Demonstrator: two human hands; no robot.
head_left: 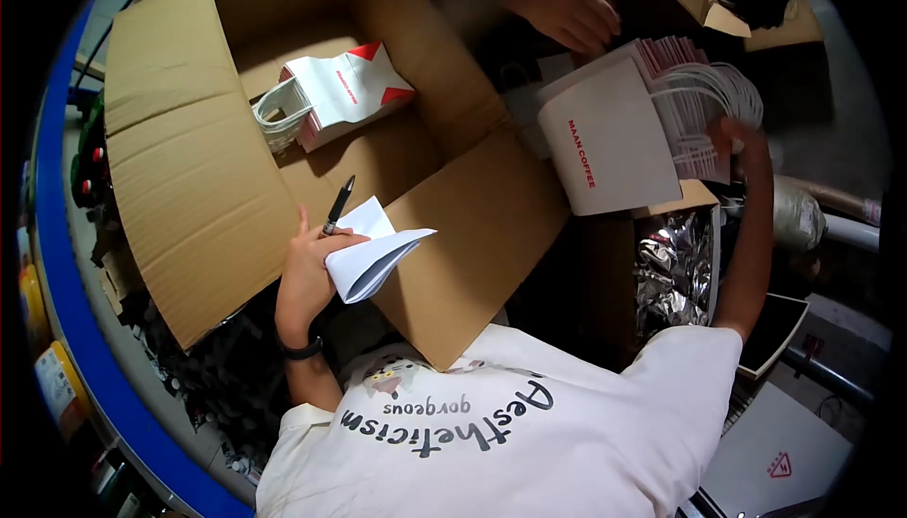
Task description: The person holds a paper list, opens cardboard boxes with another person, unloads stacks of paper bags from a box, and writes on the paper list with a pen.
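My left hand (316,261) is closed round folded white paper (373,258) and a black pen (339,204), whose tip points up. It is over the near side of a large open cardboard box (179,149). Inside that box lies a small stack of white and red paper bags (345,88) with white handles. On the right, my right hand (737,140) is at the twisted handles of a thick bundle of white bags (609,140) printed in red; its fingers are partly blurred. Another person's hand (572,17) touches the top of this bundle.
Below the bundle, a smaller carton (675,272) holds crinkled silver foil. A blue rail (104,367) curves down the left side, with bottles beyond it. Pipes (850,232) run at the right, above a white panel (784,452) with a red warning triangle.
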